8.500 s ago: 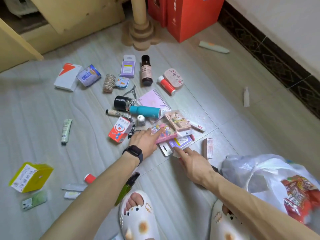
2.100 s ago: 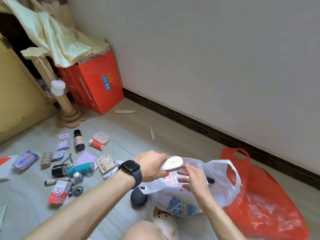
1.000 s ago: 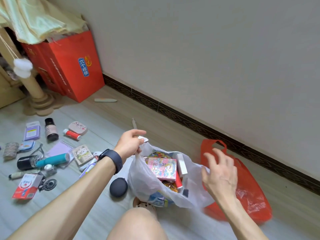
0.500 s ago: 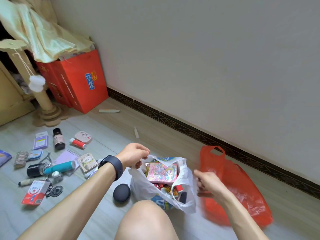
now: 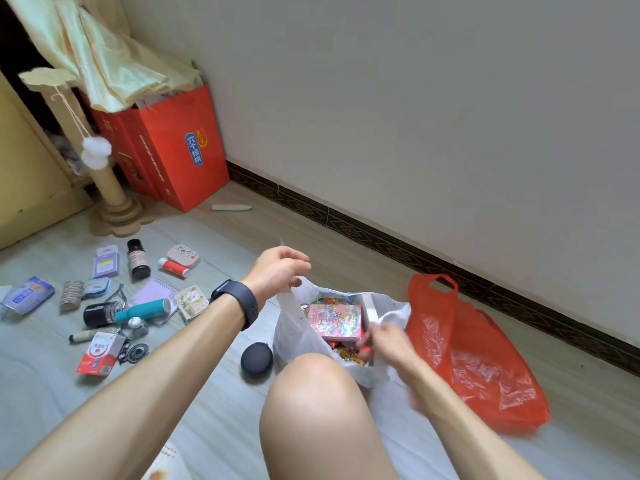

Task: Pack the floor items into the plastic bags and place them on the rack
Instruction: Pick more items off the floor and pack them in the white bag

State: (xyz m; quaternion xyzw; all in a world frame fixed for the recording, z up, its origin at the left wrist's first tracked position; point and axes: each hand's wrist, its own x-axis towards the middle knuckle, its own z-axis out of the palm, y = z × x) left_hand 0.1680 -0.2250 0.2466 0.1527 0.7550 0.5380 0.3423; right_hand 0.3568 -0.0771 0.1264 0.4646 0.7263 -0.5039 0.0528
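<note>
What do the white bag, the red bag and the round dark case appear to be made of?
The white bag looks like thin, semi-translucent plastic film: contents show faintly and it crumples. The red bag is thin glossy plastic, with shiny wrinkles. The round dark case is matte, perhaps fabric-covered or rubbery; no glare shows.

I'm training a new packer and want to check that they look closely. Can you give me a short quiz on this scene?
1. True or false: the teal bottle is already inside the white bag.
2. Fill in: the pink box sits ___ the white bag.
3. What does the left hand pinch? A: the white bag's edge. B: the teal bottle. C: the red bag.
Key: 1 false; 2 inside; 3 A.
</note>
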